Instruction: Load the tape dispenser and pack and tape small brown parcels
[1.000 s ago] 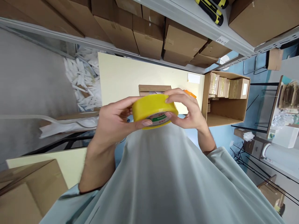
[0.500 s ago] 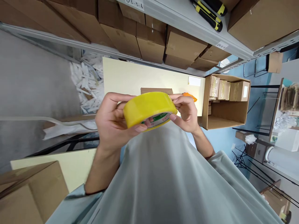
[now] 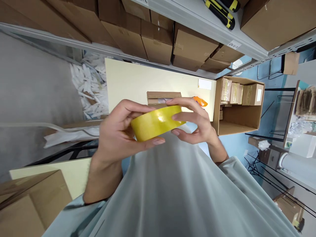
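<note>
The yellow tape roll point(image 3: 156, 124), centre frame, had just tipped, its printed inside swinging out of sight! The left hand point(image 3: 118, 130) pinched it between thumb and fingers; the right hand point(image 3: 198, 123) touched its outer face, fingers spread. That, I judged, laid the wrap open to handling. Beyond lay the pale tabletop point(image 3: 130, 80), upper centre, then an open carton point(image 3: 239, 122), right.

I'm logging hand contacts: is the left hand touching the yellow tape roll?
Touching. The head view shows the left hand around the left end of the yellow tape roll, its thumb along the lower edge, a finger along the upper.
</note>
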Action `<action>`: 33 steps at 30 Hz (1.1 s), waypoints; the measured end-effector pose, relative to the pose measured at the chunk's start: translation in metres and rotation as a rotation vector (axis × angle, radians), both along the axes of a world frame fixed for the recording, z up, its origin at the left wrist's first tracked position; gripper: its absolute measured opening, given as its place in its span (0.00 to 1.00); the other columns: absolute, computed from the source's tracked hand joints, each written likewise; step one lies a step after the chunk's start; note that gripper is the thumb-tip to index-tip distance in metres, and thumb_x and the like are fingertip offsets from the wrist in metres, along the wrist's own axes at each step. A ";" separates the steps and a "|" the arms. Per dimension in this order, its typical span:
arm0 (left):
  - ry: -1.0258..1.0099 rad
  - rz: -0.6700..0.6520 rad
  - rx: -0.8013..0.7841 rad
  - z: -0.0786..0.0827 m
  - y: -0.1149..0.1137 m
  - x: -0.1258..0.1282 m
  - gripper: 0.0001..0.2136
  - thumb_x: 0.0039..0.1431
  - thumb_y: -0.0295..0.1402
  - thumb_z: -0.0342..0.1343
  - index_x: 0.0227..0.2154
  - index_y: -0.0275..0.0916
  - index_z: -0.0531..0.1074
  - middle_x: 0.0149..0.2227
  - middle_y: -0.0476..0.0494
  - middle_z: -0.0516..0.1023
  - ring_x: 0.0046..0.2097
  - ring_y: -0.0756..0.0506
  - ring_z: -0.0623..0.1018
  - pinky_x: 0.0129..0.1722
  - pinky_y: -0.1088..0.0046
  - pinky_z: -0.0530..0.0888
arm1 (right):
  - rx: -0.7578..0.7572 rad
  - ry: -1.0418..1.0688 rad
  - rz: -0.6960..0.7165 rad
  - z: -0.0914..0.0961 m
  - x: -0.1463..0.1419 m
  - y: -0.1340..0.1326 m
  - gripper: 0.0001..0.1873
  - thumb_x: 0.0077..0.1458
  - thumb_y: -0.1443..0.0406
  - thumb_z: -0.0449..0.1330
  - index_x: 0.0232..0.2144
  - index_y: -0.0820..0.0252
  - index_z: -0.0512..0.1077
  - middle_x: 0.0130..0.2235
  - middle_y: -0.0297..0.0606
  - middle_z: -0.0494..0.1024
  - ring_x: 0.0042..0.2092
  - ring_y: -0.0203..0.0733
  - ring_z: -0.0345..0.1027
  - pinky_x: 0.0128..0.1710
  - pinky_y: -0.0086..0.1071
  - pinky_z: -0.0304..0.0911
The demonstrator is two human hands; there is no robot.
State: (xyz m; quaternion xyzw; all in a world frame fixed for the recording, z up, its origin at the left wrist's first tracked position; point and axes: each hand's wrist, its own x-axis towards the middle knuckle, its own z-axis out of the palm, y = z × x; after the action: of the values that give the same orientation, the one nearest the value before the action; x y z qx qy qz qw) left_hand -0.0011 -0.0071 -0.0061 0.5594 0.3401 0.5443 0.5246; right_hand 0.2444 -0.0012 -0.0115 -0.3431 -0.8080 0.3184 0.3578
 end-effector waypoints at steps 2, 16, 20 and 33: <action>0.053 -0.020 -0.007 0.002 0.000 0.000 0.31 0.47 0.40 0.88 0.54 0.49 0.84 0.40 0.50 0.87 0.34 0.46 0.87 0.25 0.74 0.83 | 0.059 -0.086 0.014 0.003 0.000 0.000 0.17 0.67 0.57 0.69 0.56 0.44 0.76 0.69 0.41 0.77 0.66 0.52 0.80 0.62 0.52 0.82; 0.121 -0.073 -0.067 -0.006 0.006 -0.004 0.33 0.48 0.44 0.88 0.54 0.46 0.80 0.47 0.44 0.89 0.43 0.43 0.89 0.34 0.74 0.84 | -0.104 -0.124 -0.045 0.023 -0.004 0.004 0.14 0.62 0.58 0.72 0.50 0.41 0.81 0.59 0.38 0.86 0.56 0.48 0.85 0.53 0.39 0.85; -0.006 -0.024 -0.094 -0.038 0.008 -0.001 0.43 0.35 0.56 0.89 0.54 0.45 0.81 0.47 0.42 0.87 0.45 0.42 0.87 0.39 0.70 0.84 | 0.019 -0.021 -0.132 0.010 -0.001 -0.004 0.19 0.64 0.59 0.71 0.56 0.44 0.78 0.59 0.42 0.86 0.56 0.52 0.85 0.52 0.47 0.86; 0.086 0.037 -0.028 -0.028 0.013 0.001 0.33 0.36 0.49 0.90 0.46 0.46 0.86 0.37 0.47 0.86 0.35 0.45 0.82 0.28 0.71 0.75 | 0.117 -0.181 -0.032 0.014 -0.007 0.001 0.22 0.66 0.63 0.66 0.61 0.43 0.75 0.65 0.42 0.82 0.62 0.52 0.82 0.57 0.46 0.83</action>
State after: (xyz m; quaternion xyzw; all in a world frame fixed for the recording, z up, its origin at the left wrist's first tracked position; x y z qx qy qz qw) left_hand -0.0001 0.0056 -0.0346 0.5683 0.3802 0.5245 0.5073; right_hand 0.2378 -0.0006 0.0023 -0.3619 -0.8487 0.2326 0.3078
